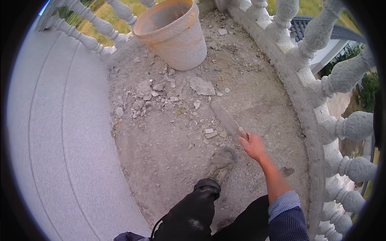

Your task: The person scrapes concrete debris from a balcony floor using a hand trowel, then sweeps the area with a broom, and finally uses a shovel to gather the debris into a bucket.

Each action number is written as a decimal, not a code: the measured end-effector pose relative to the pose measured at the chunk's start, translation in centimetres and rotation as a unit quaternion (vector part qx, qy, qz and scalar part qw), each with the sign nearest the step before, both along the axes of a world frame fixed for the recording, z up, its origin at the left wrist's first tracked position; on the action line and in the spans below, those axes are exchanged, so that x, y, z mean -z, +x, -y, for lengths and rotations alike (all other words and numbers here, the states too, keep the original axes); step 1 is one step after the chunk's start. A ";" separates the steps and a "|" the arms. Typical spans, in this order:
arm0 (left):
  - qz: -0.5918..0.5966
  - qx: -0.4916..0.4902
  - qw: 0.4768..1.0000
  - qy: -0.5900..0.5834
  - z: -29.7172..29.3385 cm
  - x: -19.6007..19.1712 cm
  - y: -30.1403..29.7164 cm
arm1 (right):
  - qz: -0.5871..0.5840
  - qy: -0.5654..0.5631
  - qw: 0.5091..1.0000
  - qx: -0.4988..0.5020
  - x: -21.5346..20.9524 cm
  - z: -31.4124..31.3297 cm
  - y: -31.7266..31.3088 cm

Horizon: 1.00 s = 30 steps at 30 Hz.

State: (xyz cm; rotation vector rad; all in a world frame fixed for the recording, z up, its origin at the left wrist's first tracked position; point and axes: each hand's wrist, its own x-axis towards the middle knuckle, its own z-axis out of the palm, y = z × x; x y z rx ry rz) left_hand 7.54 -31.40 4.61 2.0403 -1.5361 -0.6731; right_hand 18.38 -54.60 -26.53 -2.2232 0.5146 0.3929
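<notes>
My right hand (253, 146) is closed round the short wooden-looking handle of a long flat-bladed tool (225, 116). Its grey blade points away and to the left, over the rubble, and its exact kind is unclear. Beyond the blade's tip lies a flat chunk of broken mortar (202, 86). Smaller pale pieces (210, 131) lie just left of the blade. Of my left arm only a bit of dark sleeve (129, 236) shows at the bottom edge; the hand is out of sight.
A dirty plastic bucket (181, 44) stands tilted-looking at the far end. Rubble (144, 94) litters the dusty balcony floor (169, 160). A rough grey wall (60, 132) bounds the left, a stone balustrade (317, 36) curves along the right. My boot (222, 162) is near the pieces.
</notes>
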 end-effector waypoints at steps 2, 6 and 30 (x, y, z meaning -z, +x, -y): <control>-0.006 0.009 1.000 -0.014 -0.3 0.1 -1.1 | 0.020 -0.033 0.998 0.041 0.4 2.3 -2.2; -0.020 0.003 0.998 -0.053 -0.5 0.3 -4.0 | 0.024 -0.099 0.991 0.091 0.4 3.3 -5.6; 0.094 0.104 0.989 0.043 -10.9 6.3 -4.6 | -0.057 -0.075 0.996 0.005 -2.1 -3.4 -3.5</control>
